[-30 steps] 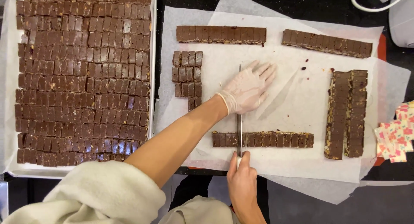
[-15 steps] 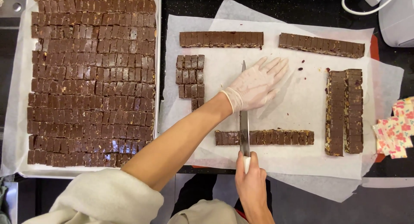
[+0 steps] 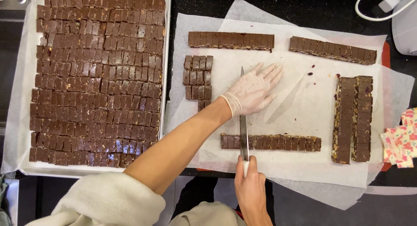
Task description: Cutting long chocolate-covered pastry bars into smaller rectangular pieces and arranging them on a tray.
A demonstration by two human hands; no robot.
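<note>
My right hand grips the handle of a long knife whose blade lies across the left part of a scored chocolate bar strip on white parchment. My left hand, in a clear glove, rests flat with fingers spread on top of the blade's far end. A small block of cut chocolate squares sits just left of that hand.
A large tray at the left is packed with several rows of cut chocolate squares. More uncut strips lie at the top, top right and right. Patterned paper pieces and a white appliance sit at the right edge.
The knife has shifted slightly left along the strip, with both hands still on it. The view has moved a little to the left.
</note>
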